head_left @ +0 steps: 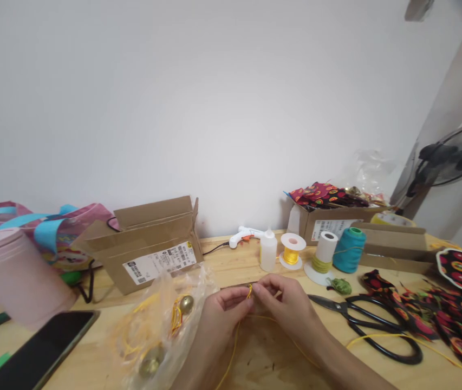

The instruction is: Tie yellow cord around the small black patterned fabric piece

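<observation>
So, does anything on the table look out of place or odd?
One thing: on the right, a yellow cord crosses the handles of the black scissors, where it might snag. Otherwise, nothing obvious.

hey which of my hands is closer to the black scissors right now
Your right hand. It is just left of the black scissors, close to the blade tips; your left hand is farther off, on the right hand's other side.

Two hands [231, 310] [284, 299], one phone [41, 352], one fan [437, 155]
</observation>
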`<state>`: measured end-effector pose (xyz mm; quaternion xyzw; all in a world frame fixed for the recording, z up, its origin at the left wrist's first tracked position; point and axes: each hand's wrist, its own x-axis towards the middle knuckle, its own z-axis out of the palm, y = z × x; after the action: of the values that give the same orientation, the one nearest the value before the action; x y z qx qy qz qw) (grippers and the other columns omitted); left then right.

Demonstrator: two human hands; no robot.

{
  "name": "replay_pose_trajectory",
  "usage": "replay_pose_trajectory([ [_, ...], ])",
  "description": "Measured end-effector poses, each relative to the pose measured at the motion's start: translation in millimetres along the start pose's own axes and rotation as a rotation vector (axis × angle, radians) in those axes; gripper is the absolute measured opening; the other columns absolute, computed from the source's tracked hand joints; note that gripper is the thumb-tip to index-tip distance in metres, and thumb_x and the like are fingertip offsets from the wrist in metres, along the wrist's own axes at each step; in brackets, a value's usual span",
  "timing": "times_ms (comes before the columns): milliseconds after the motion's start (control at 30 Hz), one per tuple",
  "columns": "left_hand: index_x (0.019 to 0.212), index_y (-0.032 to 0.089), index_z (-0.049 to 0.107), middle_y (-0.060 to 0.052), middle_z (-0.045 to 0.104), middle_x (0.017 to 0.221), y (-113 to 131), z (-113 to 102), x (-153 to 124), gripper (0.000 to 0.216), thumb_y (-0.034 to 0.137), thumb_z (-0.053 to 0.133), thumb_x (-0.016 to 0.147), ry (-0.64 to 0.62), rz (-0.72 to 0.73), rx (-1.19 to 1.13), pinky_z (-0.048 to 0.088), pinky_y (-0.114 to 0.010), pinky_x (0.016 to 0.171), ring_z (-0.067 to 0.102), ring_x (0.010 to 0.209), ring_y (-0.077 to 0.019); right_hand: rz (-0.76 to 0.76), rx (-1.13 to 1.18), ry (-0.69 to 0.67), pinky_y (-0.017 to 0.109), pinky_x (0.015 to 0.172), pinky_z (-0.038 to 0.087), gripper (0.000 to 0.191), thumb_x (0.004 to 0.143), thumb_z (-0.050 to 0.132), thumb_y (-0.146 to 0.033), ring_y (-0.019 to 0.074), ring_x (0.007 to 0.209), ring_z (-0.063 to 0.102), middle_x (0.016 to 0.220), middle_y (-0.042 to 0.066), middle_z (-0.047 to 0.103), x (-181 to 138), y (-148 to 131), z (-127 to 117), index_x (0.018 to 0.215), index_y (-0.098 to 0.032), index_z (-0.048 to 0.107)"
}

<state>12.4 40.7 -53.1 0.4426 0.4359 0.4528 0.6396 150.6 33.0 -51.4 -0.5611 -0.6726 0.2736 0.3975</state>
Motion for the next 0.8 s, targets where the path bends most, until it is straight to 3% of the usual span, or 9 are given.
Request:
replay_pose_trajectory([
  [233, 0.08, 0.015, 0.069, -0.006, 0.069, 0.07, 10.4, 7.5, -8.9, 0.024, 0.019, 0.064, 0.057, -0.158, -0.038, -0.022, 0.043, -0.028, 0.068, 0.06, 0.067, -0.0185, 0.06, 0.128, -0.024, 0.02, 0.047, 0.036, 0.019, 0.069, 0.054, -0.031, 0.0122, 0.053, 0.052, 0.059, 0.002, 0.062, 5.0, 8.9, 4.4, 0.064, -0.015, 0.063],
  [400, 0.081, 0.015, 0.068, -0.004, 0.068, 0.061, 9.5, 5.0, -9.6, 0.023, 0.018, 0.059, 0.06, -0.073, -0.063, 0.008, 0.042, -0.025, 0.059, 0.059, 0.059, -0.0161, 0.122, 0.239, -0.039, 0.021, 0.048, 0.035, 0.018, 0.067, 0.054, -0.027, 0.0137, 0.056, 0.052, 0.06, 0.003, 0.063, 7.2, 8.0, 3.8, 0.064, -0.014, 0.066],
  [533, 0.078, 0.014, 0.069, -0.005, 0.069, 0.065, 6.7, 1.9, -5.7, 0.021, 0.021, 0.062, 0.06, 0.003, -0.03, 0.073, 0.042, -0.025, 0.062, 0.059, 0.064, -0.0165, 0.192, 0.394, -0.055, 0.019, 0.045, 0.032, 0.018, 0.066, 0.054, -0.025, 0.009, 0.048, 0.045, 0.054, 0.002, 0.06, 8.2, 5.2, 3.3, 0.059, -0.012, 0.064],
  [667, 0.074, 0.015, 0.069, -0.005, 0.069, 0.072, 6.5, -0.3, -2.4, 0.017, 0.021, 0.063, 0.06, -0.016, 0.025, 0.135, 0.042, -0.026, 0.068, 0.059, 0.071, -0.018, 0.283, 0.699, -0.21, 0.017, 0.043, 0.028, 0.015, 0.065, 0.057, -0.026, 0.0049, 0.043, 0.039, 0.057, 0.0, 0.058, 8.4, 3.2, -1.0, 0.06, -0.012, 0.059],
  [800, 0.079, 0.015, 0.068, -0.005, 0.069, 0.073, 7.2, -0.1, -4.3, 0.02, 0.026, 0.055, 0.069, -0.103, 0.078, 0.189, 0.041, -0.026, 0.072, 0.059, 0.074, -0.0176, 0.267, 0.746, -0.325, 0.016, 0.039, 0.02, 0.016, 0.068, 0.055, -0.027, 0.0038, 0.041, 0.032, 0.053, -0.002, 0.053, 6.9, -0.4, -5.1, 0.063, -0.012, 0.059],
])
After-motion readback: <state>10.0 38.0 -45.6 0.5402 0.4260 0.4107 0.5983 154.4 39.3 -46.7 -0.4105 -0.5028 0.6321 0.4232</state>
